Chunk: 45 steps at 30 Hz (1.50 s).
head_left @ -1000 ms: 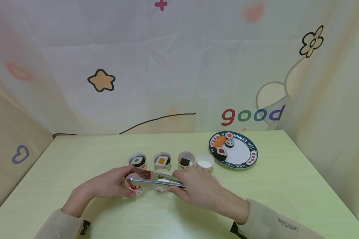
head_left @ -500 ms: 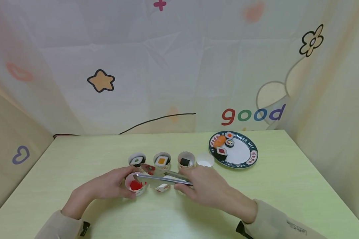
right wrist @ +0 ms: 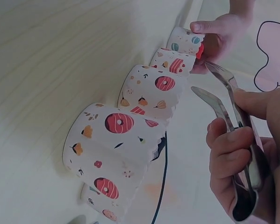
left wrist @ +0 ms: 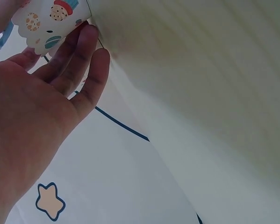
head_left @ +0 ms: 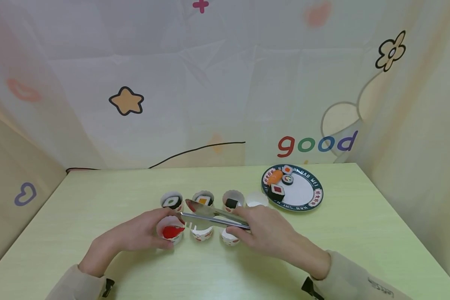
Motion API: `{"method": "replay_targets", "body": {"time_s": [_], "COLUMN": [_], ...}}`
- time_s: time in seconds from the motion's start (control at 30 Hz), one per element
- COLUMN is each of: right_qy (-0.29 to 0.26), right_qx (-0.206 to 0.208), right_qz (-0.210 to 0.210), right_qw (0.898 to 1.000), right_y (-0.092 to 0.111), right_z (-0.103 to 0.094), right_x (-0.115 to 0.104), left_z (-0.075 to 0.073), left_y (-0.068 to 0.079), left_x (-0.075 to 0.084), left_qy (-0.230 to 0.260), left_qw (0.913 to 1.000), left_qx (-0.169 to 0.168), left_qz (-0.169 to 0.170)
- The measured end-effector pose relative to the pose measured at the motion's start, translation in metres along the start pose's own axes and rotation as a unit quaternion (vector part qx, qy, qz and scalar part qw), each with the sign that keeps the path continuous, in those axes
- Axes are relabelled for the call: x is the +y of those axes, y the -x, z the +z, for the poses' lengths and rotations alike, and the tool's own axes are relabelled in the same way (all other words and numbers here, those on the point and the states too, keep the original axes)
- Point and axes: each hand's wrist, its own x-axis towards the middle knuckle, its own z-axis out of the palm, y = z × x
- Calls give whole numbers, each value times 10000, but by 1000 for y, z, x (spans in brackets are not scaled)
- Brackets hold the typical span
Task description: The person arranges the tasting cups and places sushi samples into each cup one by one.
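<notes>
My left hand holds the front-left paper cup between thumb and fingers. Inside it lies a bright red toy sushi piece, its pointed end at the right rim. The left wrist view shows the fingers curved around the printed side of this cup. My right hand grips metal tongs, which point left over the front cups. In the right wrist view the tips of the tongs stand apart with nothing between them.
Behind is a row of paper cups, holding a green-centred sushi roll, a yellow-topped piece and a black-and-white piece. Two more cups stand in front. A dark-rimmed plate with several sushi pieces lies back right.
My right hand has drawn the tongs rightward, away from the front-left cup. More of the red sushi piece shows inside that cup. My left hand has stayed at the cup.
</notes>
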Motion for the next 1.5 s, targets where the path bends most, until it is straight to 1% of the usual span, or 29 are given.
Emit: {"method": "replay_targets", "body": {"time_s": [0.13, 0.27, 0.5, 0.67, 0.87, 1.03, 1.2, 1.37, 1.5], "right_qy": [-8, -77, -194, -363, -289, -194, -306, -330, -291], "right_qx": [41, 36, 0, -65, -14, 14, -22, -60, -58], "right_qz": [2, 50, 52, 131, 189, 213, 280, 334, 351], "right_qw": [10000, 10000, 9998, 9992, 9994, 9996, 9991, 9989, 9989], "right_y": [1, 3, 4, 5, 6, 6, 6, 6, 6], "right_z": [-1, -3, -6, -7, -7, -6, -8, -9, -9], "right_x": [3, 6, 11, 13, 15, 17, 17, 16, 16], "left_z": [1, 1, 0, 0, 1, 4, 4, 5, 7], "left_y": [0, 0, -2, -5, -7, -9, -10, -11, -11], "left_x": [1, 3, 7, 13, 16, 17, 21, 25, 27], "left_qy": [-87, -276, -547, -581, -711, -798, -866, -751, -732], "left_qw": [9999, 9996, 9984, 9982, 9975, 9968, 9961, 9969, 9971], "left_qx": [17, 58, 79, -23, -48, -53, -23, 1, 88], "left_qz": [52, 57, -110, -115, 2, -67, -161, -235, -206]}}
